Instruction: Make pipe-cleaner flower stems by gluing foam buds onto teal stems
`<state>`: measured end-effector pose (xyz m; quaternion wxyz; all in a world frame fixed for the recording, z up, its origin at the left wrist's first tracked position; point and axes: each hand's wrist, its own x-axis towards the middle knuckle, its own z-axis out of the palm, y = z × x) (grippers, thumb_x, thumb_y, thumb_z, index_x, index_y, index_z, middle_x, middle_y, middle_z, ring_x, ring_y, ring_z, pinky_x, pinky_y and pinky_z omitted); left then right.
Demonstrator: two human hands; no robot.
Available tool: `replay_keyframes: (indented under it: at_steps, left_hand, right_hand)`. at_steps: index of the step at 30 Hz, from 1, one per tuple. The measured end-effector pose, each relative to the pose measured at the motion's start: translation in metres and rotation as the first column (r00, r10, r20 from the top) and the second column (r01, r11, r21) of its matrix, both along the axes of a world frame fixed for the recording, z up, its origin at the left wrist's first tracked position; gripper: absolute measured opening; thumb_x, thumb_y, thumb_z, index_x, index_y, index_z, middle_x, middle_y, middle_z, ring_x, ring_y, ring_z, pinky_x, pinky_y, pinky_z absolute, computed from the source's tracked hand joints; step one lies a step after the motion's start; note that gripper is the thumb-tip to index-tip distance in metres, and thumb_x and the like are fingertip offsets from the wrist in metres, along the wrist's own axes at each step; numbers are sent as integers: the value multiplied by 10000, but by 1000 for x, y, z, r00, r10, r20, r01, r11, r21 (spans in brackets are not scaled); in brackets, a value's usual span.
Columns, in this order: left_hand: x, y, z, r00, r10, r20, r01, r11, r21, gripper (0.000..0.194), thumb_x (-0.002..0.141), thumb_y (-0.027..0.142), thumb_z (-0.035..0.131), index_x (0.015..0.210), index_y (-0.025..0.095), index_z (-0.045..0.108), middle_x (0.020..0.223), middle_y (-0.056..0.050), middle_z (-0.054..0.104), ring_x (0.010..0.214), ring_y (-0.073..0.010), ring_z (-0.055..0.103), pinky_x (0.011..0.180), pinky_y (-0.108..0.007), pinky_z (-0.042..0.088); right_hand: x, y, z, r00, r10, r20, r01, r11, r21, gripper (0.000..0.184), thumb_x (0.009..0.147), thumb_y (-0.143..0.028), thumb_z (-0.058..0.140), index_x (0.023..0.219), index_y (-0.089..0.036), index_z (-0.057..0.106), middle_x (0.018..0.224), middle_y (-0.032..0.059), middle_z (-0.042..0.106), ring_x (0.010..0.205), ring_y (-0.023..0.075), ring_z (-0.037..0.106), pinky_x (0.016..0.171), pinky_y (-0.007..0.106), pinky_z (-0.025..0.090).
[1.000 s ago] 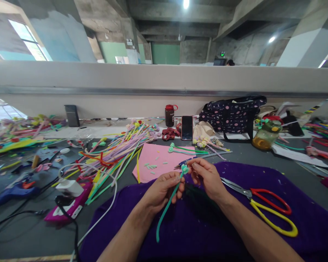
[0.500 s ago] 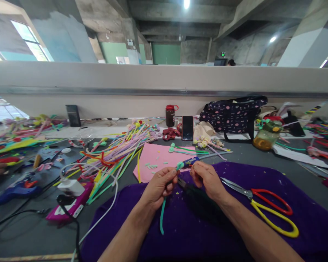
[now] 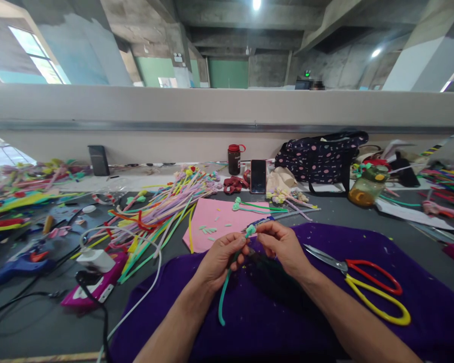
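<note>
My left hand (image 3: pixel 229 249) pinches a mint-green pipe cleaner (image 3: pixel 222 302) between thumb and fingers, its long tail hanging down over the purple cloth (image 3: pixel 166 307). At its top, just above the fingertips, sits a small bunched head (image 3: pixel 250 229) of the same fuzzy green. My right hand (image 3: pixel 278 244) is closed in a pinch against the right side of that head; exactly what lies between its fingertips is partly hidden. Behind the hands, a dark-blue-handled tool (image 3: pixel 263 221) lies on the pink sheet (image 3: pixel 200 214), with short green pieces (image 3: pixel 208 230) nearby.
Red-and-yellow-handled scissors (image 3: pixel 363 277) lie on the cloth at right. Bundled pipe cleaners (image 3: pixel 166 196), a magenta power strip (image 3: pixel 98 287) and a glue gun (image 3: pixel 18 267) are at left. A phone (image 3: pixel 258 176), bottle (image 3: pixel 234 160), patterned bag (image 3: pixel 318 159) and green jug (image 3: pixel 366 186) stand behind.
My right hand has shifted slightly, its fingers now reaching to the green head. The head has moved a little to the right. Another person's hand at the far left has left the view.
</note>
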<state>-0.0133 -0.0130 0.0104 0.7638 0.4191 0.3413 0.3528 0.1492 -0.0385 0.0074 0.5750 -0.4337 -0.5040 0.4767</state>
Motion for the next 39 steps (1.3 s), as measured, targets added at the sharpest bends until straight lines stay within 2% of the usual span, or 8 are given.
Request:
replay_keyframes:
  at_steps: [8, 24, 34, 39]
  left_hand:
    - [2, -1, -1, 999, -3, -47, 4, 999, 34, 207, 682, 302, 656, 667, 135, 535, 587, 19, 572, 399, -23, 444, 318, -105, 244]
    - [3, -2, -2, 980, 92, -174, -58, 979, 194, 228, 692, 342, 640, 703, 135, 546, 595, 14, 571, 403, -32, 434, 343, -129, 249]
    - [5, -3, -2, 952, 174, -250, -80, 935, 346, 213, 681, 341, 638, 663, 139, 573, 527, 50, 504, 414, -46, 388, 406, -168, 270]
    - [5, -3, -3, 920, 277, -277, -109, 860, 498, 178, 688, 311, 632, 663, 139, 597, 554, 44, 500, 496, -66, 396, 478, -185, 291]
  right_hand:
    - [-1, 0, -1, 998, -45, 35, 46, 999, -12, 190, 691, -321, 628, 775, -150, 624, 561, -38, 538, 381, 48, 402, 356, 172, 296]
    - [-2, -4, 3, 990, -79, 113, 72, 996, 61, 120, 710, -269, 620, 723, -152, 596, 523, -47, 504, 401, 58, 410, 377, 176, 321]
    - [-3, -3, 0, 989, -76, 129, 68, 996, 62, 112, 723, -247, 599, 689, -142, 577, 514, -53, 486, 392, 46, 400, 379, 162, 303]
    - [-4, -3, 0, 987, -83, 137, 77, 996, 54, 105, 725, -234, 593, 689, -136, 579, 528, -48, 503, 392, 42, 403, 379, 158, 303]
